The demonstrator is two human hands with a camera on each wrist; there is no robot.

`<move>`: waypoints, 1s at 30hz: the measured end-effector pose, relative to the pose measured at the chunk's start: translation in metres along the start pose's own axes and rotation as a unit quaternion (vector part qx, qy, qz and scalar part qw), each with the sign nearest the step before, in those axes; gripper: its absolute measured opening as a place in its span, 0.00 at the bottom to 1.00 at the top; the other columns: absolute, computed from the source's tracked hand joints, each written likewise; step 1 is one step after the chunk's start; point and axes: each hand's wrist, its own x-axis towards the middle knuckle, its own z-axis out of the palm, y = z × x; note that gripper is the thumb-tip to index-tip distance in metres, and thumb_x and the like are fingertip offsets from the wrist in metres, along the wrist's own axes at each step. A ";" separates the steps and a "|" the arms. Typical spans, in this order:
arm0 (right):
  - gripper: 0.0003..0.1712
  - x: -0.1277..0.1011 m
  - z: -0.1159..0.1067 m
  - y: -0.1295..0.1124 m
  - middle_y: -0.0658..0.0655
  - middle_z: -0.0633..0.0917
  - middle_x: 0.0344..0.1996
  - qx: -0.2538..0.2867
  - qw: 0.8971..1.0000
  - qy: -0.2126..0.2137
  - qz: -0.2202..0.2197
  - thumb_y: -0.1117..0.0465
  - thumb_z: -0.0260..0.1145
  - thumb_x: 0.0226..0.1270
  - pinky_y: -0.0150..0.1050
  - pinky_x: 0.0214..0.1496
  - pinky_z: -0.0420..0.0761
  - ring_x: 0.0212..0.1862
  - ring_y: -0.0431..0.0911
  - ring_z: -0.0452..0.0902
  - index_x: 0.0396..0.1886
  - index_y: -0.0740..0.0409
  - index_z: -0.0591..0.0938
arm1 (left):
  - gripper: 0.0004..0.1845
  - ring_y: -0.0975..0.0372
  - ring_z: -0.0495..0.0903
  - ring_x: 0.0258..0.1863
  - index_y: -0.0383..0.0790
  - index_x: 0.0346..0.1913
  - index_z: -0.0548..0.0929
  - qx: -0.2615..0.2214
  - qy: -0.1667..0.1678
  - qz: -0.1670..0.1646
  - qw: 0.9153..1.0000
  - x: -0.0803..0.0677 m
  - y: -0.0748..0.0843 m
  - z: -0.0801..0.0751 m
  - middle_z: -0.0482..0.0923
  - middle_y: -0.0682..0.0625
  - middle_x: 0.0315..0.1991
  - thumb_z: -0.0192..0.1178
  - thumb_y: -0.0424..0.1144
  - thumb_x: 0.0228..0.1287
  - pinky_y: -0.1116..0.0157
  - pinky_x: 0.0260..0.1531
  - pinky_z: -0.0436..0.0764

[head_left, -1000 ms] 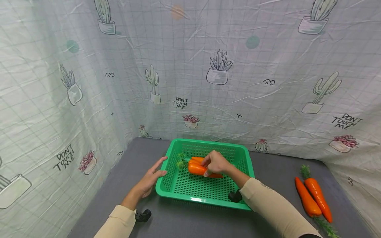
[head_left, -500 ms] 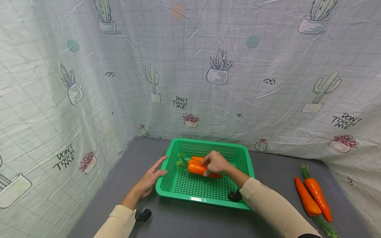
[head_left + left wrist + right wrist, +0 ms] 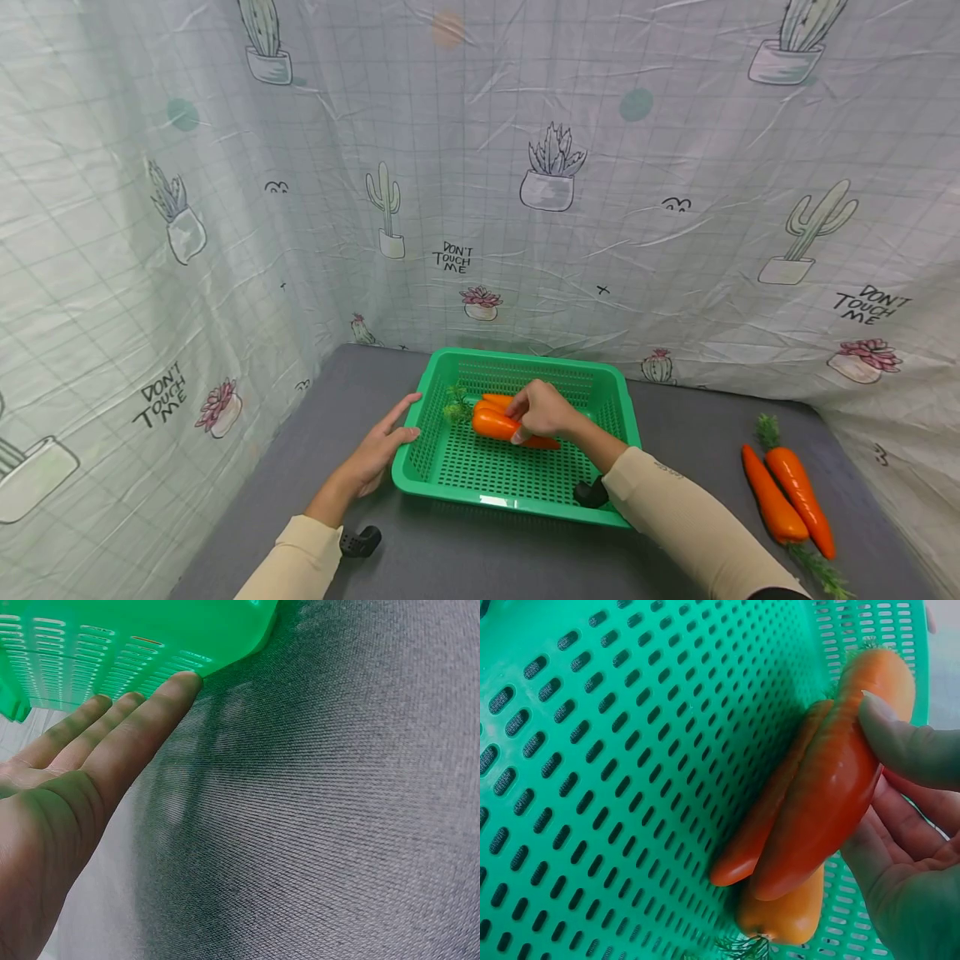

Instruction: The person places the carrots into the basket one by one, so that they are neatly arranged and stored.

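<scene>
Almost nothing has shifted over the last second: the right hand (image 3: 542,408) still grasps the same carrot (image 3: 497,426) inside the green basket (image 3: 517,498), and the left hand (image 3: 377,451) stays at the basket's 9 o'clock wall. The held carrot lies nearly flat on the perforated floor, its long axis running from about 10 o'clock to 4 o'clock in the head view, the leafy green top (image 3: 456,405) at the 10 o'clock end and the tapered tip toward 4 o'clock under the hand. The wrist view shows the thumb (image 3: 900,742) pressed on the carrot's upper side with the curled fingers beneath it. Close against this carrot lie other carrots (image 3: 784,911), roughly parallel; together they sit in the basket's far half, around its 12 o'clock area. The left hand's fingers (image 3: 142,727) are straight and released, their tips touching the basket's outer wall (image 3: 150,645) while the palm rests on the grey table (image 3: 420,550). Outside the basket, well apart at its 3 o'clock, two loose carrots (image 3: 787,500) lie side by side on the table, tips toward 5 o'clock. A cactus-print sheet (image 3: 555,183) backs the scene.
</scene>
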 end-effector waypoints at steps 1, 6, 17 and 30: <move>0.22 0.000 0.000 0.000 0.57 0.93 0.37 -0.002 1.000 0.000 -0.001 0.73 0.85 0.41 0.41 0.45 0.87 0.39 0.44 0.87 0.41 0.62 0.92 | 0.38 0.51 0.86 0.52 0.65 0.84 0.50 0.000 0.000 -0.001 1.000 0.000 0.000 0.000 0.60 0.27 0.75 0.54 0.43 0.79 0.53 0.44 0.87; 0.22 0.001 0.000 0.000 0.57 0.92 0.37 -0.006 1.000 -0.003 -0.003 0.73 0.85 0.42 0.40 0.45 0.87 0.39 0.44 0.87 0.41 0.63 0.92 | 0.38 0.52 0.86 0.52 0.65 0.84 0.50 0.002 0.002 -0.003 1.000 -0.001 0.002 0.000 0.58 0.28 0.77 0.55 0.44 0.79 0.54 0.44 0.87; 0.21 0.003 0.001 0.001 0.56 0.92 0.36 -0.013 1.000 -0.004 -0.001 0.72 0.85 0.43 0.40 0.44 0.87 0.39 0.44 0.86 0.41 0.62 0.92 | 0.39 0.52 0.88 0.50 0.64 0.84 0.50 -0.003 0.005 -0.006 1.000 0.000 0.003 0.000 0.63 0.27 0.74 0.54 0.43 0.79 0.54 0.43 0.88; 0.21 0.002 0.001 0.000 0.56 0.92 0.36 -0.019 1.000 -0.011 0.007 0.71 0.86 0.43 0.41 0.44 0.87 0.38 0.44 0.86 0.41 0.62 0.91 | 0.39 0.52 0.87 0.52 0.65 0.84 0.50 -0.002 0.004 -0.007 1.000 0.001 0.003 0.000 0.61 0.28 0.75 0.55 0.44 0.78 0.54 0.44 0.87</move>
